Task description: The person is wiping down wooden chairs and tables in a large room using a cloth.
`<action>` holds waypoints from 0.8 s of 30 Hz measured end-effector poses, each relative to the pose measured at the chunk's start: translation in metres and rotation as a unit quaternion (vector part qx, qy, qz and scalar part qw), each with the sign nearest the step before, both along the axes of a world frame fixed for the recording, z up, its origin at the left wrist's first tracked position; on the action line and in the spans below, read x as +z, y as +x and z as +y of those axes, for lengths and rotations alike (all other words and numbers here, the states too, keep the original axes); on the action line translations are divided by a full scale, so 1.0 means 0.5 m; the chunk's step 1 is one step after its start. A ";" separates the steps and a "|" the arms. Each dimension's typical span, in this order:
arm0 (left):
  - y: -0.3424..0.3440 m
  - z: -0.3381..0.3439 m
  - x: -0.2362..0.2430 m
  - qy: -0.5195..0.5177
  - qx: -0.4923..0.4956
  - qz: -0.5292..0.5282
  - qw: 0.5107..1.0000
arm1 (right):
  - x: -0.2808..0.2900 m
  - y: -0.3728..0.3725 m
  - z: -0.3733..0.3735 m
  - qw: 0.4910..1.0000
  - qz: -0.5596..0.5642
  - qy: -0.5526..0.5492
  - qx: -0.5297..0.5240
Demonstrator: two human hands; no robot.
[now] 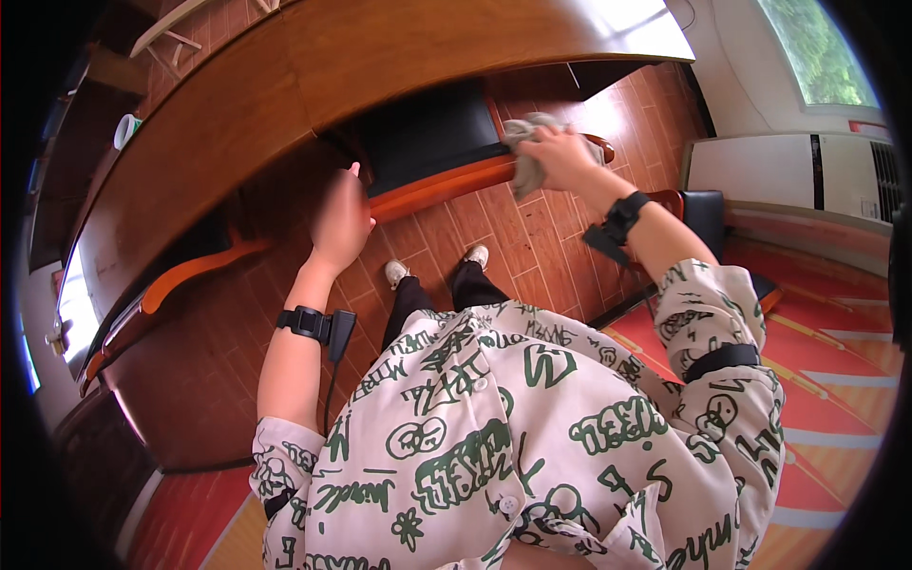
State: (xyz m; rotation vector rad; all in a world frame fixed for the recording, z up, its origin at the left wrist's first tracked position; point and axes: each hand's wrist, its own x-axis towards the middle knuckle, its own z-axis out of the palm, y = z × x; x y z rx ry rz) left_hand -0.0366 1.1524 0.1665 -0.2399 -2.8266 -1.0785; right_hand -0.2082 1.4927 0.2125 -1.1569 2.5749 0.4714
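My right hand [565, 157] is closed on a crumpled grey-beige cloth [525, 174]. It presses the cloth to the wooden top rail near the right end of a chair [442, 185] with black padding. My left hand [340, 223] is held near the left end of that rail, blurred by motion. One finger stretches out and the thumb stands apart; nothing shows in this hand. Whether it touches the chair I cannot tell.
A long curved wooden table [285, 85] runs across beyond the chair. Another wooden chair [195, 271] stands at left, and a black seat [703, 218] at right. A white-green cup [125, 131] is by the table's far left edge. A white cabinet-like unit [750, 171] stands below the window.
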 end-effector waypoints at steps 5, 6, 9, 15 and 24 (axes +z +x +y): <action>-0.002 0.003 -0.008 0.033 0.005 0.024 0.999 | 0.031 -0.037 0.045 0.997 0.011 0.065 -0.043; -0.002 0.005 -0.009 0.034 0.007 0.025 0.999 | 0.029 -0.040 0.040 0.994 0.009 0.097 -0.043; 0.000 0.009 -0.006 0.048 0.015 0.020 0.999 | -0.005 -0.007 0.008 1.000 -0.007 0.006 0.000; -0.008 0.011 -0.017 0.043 0.007 0.056 0.997 | -0.021 0.160 -0.332 0.963 -0.099 -0.180 0.172; -0.003 0.004 -0.012 0.042 -0.003 0.057 0.997 | -0.026 0.124 -0.228 0.967 -0.042 -0.215 0.132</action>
